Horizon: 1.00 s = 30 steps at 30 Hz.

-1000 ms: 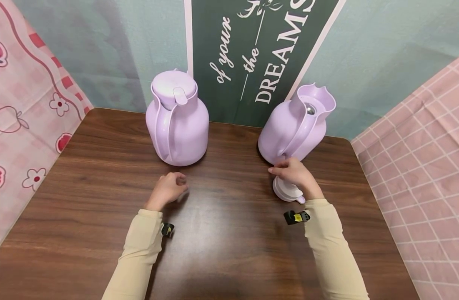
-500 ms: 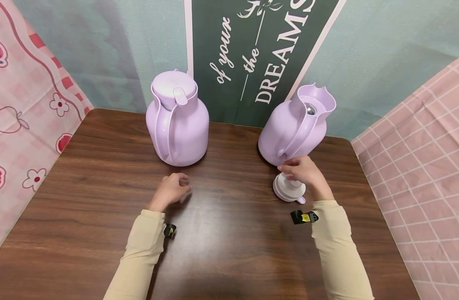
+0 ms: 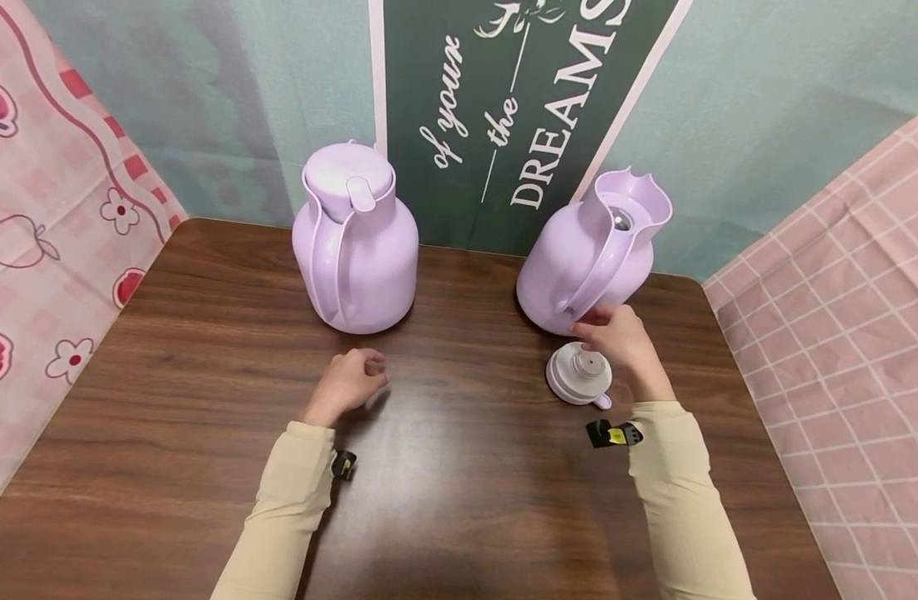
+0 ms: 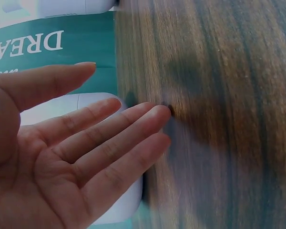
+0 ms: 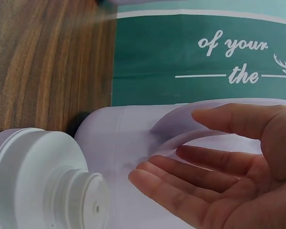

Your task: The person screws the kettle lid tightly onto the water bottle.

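Two lilac vacuum jugs stand at the back of the table. The left jug (image 3: 368, 258) has its lid (image 3: 349, 173) on. On the right jug (image 3: 571, 258) the top is uncovered and shows its round mouth. In front of that jug lies its white-and-lilac lid (image 3: 579, 379), stopper up. My right hand (image 3: 619, 342) hovers just above and behind the lid, near the jug's handle (image 5: 181, 138), fingers relaxed and holding nothing. Below the left jug, my left hand (image 3: 346, 383) is held over the table with loosely extended fingers and nothing in them.
The brown wooden table (image 3: 443, 467) ends at a back cloth (image 3: 226, 125) with a green lettered panel (image 3: 496, 125). A pink gridded cloth (image 3: 841, 333) borders the right side, and a fruit-patterned cloth (image 3: 61, 250) the left.
My right hand has let go of the lid's stopper and moved a little back and right, leaving the lid on the table. The left hand has drifted slightly right.
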{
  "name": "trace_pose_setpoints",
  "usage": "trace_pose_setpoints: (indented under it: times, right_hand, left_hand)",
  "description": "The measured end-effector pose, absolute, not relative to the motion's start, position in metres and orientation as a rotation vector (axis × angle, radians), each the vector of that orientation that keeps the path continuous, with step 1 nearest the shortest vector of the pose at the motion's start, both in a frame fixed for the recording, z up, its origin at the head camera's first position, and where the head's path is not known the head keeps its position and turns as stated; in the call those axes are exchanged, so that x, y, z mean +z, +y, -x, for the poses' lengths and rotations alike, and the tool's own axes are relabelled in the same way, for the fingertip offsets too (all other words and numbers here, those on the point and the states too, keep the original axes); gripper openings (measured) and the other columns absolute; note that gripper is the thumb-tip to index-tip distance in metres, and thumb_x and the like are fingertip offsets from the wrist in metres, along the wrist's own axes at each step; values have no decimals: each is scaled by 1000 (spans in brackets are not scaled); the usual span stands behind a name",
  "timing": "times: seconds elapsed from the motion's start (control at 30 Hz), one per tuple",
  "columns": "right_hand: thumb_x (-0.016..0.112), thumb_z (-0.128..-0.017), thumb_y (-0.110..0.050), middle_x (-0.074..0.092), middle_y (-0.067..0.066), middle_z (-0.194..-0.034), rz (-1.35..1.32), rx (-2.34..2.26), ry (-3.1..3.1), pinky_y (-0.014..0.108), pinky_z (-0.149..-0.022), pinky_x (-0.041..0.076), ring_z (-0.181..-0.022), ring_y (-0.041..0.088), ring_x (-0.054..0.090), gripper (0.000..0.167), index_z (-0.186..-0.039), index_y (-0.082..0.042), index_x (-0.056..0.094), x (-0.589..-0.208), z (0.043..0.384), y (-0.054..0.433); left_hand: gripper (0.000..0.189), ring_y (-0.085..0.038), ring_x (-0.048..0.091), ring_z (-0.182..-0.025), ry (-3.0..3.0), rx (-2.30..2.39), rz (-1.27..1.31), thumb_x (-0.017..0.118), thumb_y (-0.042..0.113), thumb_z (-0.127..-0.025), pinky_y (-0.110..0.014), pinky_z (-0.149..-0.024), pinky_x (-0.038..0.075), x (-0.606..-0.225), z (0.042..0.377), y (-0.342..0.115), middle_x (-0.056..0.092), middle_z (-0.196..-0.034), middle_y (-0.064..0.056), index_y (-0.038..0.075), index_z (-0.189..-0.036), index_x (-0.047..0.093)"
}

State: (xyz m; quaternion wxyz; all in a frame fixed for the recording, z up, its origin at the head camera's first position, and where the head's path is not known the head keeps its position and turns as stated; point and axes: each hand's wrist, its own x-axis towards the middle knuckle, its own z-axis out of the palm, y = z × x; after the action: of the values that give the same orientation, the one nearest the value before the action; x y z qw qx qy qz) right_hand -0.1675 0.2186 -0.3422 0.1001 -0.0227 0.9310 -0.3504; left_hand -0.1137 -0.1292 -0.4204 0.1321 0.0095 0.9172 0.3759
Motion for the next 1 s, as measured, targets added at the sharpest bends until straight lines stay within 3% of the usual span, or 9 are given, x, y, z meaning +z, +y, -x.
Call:
trace_pose_setpoints:
  times: [0.1,0.4,1.0]
  right_hand:
    - [59,-85,-14,62,24,-97,106,-976,2816,30,-68,48,-76,31,63,31,-106,9,60,-340,168,218]
    - [58,-85,-15,62,25,-100,118,-935,2873,46,-83,41,-95,36,56,29,-105,6,61,-335,169,215]
    - [55,-84,-9,63,26,-94,184,-829,2942,47,-80,42,-91,38,58,24,-98,10,62,-332,172,210]
  left_hand:
    - [36,-32,60,-95,2661,1086,-29,60,14,-82,-44,-83,43,-420,113,-128,67,-95,-15,-3,-113,58]
    - [35,-31,60,-95,2678,1078,-45,62,15,-82,-43,-83,43,-421,112,-121,67,-94,-14,-3,-112,59]
    - [34,-31,61,-93,2700,1064,-67,62,15,-82,-43,-83,43,-418,111,-114,68,-90,-14,-3,-111,60]
